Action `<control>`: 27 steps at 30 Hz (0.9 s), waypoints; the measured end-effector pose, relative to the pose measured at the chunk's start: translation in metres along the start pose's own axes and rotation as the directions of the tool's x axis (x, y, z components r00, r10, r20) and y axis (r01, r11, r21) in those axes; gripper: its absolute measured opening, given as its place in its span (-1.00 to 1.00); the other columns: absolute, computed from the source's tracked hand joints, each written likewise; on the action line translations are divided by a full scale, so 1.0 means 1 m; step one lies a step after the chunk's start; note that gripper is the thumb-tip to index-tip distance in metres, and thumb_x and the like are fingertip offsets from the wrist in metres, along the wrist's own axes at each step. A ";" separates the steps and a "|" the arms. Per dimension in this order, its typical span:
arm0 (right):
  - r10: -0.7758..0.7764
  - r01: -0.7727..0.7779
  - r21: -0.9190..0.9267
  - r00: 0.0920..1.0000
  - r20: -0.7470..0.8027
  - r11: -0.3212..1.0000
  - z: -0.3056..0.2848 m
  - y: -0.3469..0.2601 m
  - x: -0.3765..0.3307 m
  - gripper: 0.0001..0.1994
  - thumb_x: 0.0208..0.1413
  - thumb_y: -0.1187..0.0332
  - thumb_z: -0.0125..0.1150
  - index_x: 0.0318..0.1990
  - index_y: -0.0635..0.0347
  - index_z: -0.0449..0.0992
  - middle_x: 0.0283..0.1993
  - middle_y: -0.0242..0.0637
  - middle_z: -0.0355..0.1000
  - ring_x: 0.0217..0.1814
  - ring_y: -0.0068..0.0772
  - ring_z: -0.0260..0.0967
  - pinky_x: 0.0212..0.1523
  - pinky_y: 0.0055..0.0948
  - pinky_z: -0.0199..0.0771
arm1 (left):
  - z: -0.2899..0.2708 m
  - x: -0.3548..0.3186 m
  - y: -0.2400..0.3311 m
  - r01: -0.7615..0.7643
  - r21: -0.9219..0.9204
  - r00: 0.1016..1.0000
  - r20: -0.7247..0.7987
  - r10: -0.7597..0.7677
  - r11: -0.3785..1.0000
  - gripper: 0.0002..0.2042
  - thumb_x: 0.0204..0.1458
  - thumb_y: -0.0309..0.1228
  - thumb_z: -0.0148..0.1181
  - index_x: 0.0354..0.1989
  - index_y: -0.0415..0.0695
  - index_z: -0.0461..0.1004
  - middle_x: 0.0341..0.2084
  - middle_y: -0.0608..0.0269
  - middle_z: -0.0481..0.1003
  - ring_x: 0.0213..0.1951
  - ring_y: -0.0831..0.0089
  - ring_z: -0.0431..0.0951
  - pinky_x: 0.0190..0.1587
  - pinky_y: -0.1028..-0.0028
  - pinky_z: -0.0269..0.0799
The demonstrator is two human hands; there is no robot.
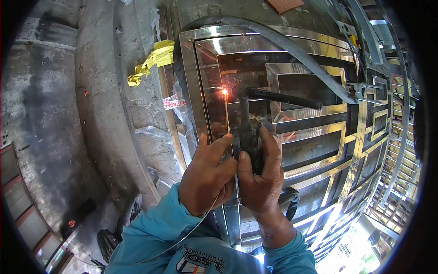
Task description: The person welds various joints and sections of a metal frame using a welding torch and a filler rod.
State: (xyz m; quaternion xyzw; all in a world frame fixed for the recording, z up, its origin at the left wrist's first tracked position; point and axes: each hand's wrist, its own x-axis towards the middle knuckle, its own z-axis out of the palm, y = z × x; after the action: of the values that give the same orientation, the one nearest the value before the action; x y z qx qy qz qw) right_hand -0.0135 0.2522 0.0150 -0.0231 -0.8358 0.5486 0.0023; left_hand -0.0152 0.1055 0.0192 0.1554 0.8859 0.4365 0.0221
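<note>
My right hand (263, 176) is closed round the handle of a black welding torch (246, 114), whose head carries a long dark back cap pointing right. My left hand (211, 171) pinches a thin filler rod (226, 116) between its fingers. The rod's far end meets a bright orange glow (224, 92) beside the torch head. That glow sits on the inner left side of a shiny metal frame (188, 64), part of a panel of polished rectangular tubes (310, 137). Past my left wrist, the rod's long tail curves down to the lower left.
A thick grey hose (292, 45) arches over the panel's top. Yellow wrapping (157, 61), clear plastic film (153, 132) and a red-and-white label (173, 102) lie along the left side. Concrete wall (98, 114) borders the work. Dark shoes (108, 242) show at the lower left.
</note>
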 end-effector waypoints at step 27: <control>-0.017 0.021 -0.084 0.999 0.047 0.996 -0.005 -0.004 0.000 -0.46 0.20 0.58 0.19 0.35 0.30 0.28 0.00 -0.01 0.56 -0.04 -0.34 0.59 -0.04 -0.36 0.60 | 0.008 -0.007 -0.007 -0.048 -0.007 0.998 -0.044 0.047 0.999 -0.75 -0.09 -0.55 0.30 -0.17 -0.24 0.58 0.08 -0.25 0.42 0.10 -0.18 0.51 0.10 -0.05 0.48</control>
State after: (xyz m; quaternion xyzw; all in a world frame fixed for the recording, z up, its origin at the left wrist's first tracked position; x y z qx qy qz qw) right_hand -0.0133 0.2548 0.0204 -0.0028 -0.8581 0.5133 -0.0127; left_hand -0.0088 0.1059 0.0081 0.1667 0.8805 0.4437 -0.0071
